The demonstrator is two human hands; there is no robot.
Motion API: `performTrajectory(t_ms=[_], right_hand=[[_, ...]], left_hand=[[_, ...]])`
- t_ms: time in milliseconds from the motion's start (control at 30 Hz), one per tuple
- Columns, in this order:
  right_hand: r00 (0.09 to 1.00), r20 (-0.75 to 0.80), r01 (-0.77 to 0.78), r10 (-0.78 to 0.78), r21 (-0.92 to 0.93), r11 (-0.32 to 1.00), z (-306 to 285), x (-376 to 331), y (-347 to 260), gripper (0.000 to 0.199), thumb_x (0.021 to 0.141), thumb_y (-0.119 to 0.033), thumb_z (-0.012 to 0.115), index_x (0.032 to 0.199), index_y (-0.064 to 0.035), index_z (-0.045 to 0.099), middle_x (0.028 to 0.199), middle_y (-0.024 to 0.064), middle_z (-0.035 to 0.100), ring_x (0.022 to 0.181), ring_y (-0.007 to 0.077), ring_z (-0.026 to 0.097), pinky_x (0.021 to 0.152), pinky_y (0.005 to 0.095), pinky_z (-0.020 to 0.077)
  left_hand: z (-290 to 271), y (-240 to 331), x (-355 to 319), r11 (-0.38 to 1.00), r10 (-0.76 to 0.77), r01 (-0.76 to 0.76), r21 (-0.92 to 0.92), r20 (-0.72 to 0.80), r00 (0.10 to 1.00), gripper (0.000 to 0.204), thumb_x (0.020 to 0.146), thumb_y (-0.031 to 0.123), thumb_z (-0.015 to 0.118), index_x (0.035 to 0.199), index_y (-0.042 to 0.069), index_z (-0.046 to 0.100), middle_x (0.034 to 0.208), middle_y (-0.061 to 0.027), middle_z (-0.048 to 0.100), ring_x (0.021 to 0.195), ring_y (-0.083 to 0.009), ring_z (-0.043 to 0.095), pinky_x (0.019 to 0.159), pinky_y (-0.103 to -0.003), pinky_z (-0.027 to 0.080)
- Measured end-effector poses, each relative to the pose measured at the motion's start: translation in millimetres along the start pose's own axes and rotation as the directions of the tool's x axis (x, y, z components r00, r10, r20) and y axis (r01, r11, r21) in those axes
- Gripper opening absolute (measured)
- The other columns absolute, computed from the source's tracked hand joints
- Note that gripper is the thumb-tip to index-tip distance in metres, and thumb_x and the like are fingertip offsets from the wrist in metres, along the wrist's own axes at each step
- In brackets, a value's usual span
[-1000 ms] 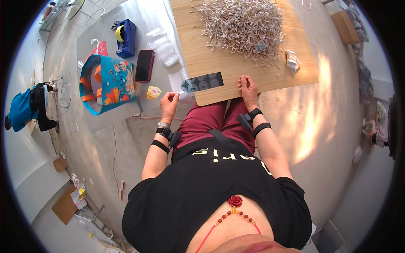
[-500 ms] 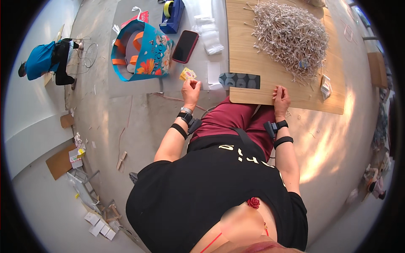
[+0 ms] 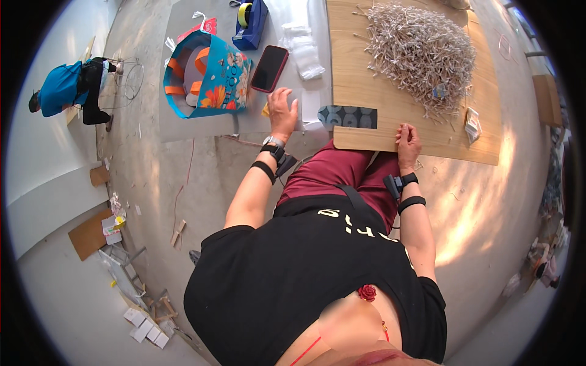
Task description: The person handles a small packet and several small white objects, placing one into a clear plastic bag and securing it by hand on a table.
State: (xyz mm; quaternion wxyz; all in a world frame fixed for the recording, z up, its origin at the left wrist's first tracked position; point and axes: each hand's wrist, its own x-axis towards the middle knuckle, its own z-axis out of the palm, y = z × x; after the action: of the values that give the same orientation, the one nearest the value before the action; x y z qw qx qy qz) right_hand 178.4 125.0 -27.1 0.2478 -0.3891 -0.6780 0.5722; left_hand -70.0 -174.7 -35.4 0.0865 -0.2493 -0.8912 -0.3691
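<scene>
My left hand (image 3: pixel 282 114) is over the near edge of the grey table, its fingers stretched out and the thumb apart. Beneath and beside it a yellow printed card (image 3: pixel 265 110) shows only in part. Just beyond the fingertips lies a phone (image 3: pixel 269 69) in a dark red case. My right hand (image 3: pixel 408 146) rests at the front edge of the wooden board (image 3: pixel 360 67), fingers curled together; whatever they may hold is hidden. Farther up the board is a large heap of cotton swabs (image 3: pixel 421 55). A small clear pack (image 3: pixel 472 125) lies to the right.
Left on the table stand a blue flowered bag (image 3: pixel 213 76) and a blue tape dispenser (image 3: pixel 250 27). Clear plastic bags (image 3: pixel 303 52) are stacked beside the board. A dark strip with circles (image 3: pixel 348 117) crosses onto it. A person in blue (image 3: pixel 64 88) bends at far left.
My left hand has moved slightly forward and right, opened from a pinch, and now covers most of the yellow card. My right hand stays in place.
</scene>
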Motion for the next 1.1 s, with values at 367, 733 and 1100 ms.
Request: performTrajectory(t_ms=[367, 733, 1100], right_hand=[[1.000, -0.014, 0.005, -0.005, -0.010, 1.000, 0, -2, 1, 0.018, 0.106, -0.020, 0.060, 0.106, -0.0037, 0.068, 0.083, 0.0002, 0.068, 0.067, 0.0041, 0.060, 0.058, 0.0195, 0.0469], [0.997, -0.035, 0.063, -0.066, -0.093, 0.994, -1, 2, 10, 0.018, 0.106, -0.021, 0.061, 0.108, -0.0046, 0.069, 0.084, -0.0003, 0.068, 0.066, 0.0027, 0.058, 0.056, 0.0183, 0.0461], [0.998, -0.025, 0.063, -0.065, -0.085, 0.994, -1, 1, 4, 0.018, 0.105, -0.021, 0.063, 0.106, -0.0041, 0.070, 0.080, 0.0005, 0.069, 0.066, 0.0047, 0.060, 0.059, 0.0212, 0.0480]], left_hand=[[37, 18, 61, 0.994, -0.009, 0.002, 0.105, 0.061, 0.998, 0.044, 0.080, 0.016, 0.081, 0.120, 0.006, 0.064, 0.130, -0.0137, 0.060, 0.123, -0.0342, 0.053, 0.104, -0.044, 0.043], [56, 4, 81, 0.966, 0.090, -0.147, 0.214, 0.257, 0.962, 0.037, 0.084, 0.025, 0.080, 0.115, 0.008, 0.070, 0.118, -0.0117, 0.072, 0.117, -0.0316, 0.064, 0.102, -0.045, 0.046], [51, -12, 84, 0.999, 0.034, -0.039, 0.013, 0.248, 0.968, 0.017, 0.092, 0.025, 0.072, 0.096, 0.009, 0.076, 0.095, -0.0163, 0.074, 0.090, -0.0368, 0.072, 0.081, -0.045, 0.057]])
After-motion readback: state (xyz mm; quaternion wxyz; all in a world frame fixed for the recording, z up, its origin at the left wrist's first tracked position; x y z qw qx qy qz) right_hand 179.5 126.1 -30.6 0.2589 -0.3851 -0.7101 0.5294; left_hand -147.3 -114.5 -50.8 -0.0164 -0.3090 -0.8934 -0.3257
